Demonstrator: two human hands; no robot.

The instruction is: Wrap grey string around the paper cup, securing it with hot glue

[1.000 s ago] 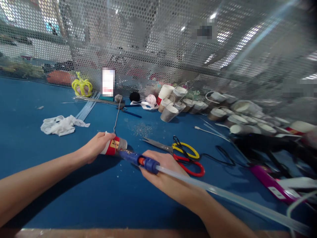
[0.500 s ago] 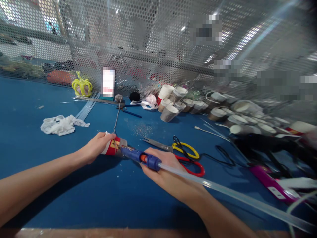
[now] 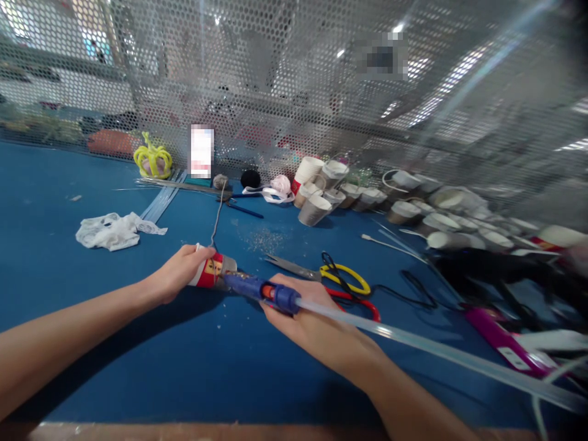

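My left hand (image 3: 184,266) is closed around a red and white paper cup (image 3: 209,272) lying on its side, its far end wrapped in grey yarn. A strand of grey yarn (image 3: 218,214) runs from the cup back to a small grey yarn ball (image 3: 220,182). In my right hand (image 3: 307,306) is a blue hot glue gun (image 3: 257,289), its nozzle at the cup's side. A long clear glue stick (image 3: 390,332) sticks out of the gun's rear. Scissors (image 3: 321,273) with a yellow and a red handle lie just beyond my right hand.
Several yarn-wrapped cups (image 3: 315,209) stand at the back right. White lace (image 3: 110,231), pliers (image 3: 243,209) and a yellow crown shape (image 3: 153,160) lie further back. A purple power strip (image 3: 500,340) and cables lie right. A perforated metal screen (image 3: 257,79) borders the table.
Almost nothing differs. Both hands keep their hold on the cup and the glue gun, and the view has shifted very slightly.
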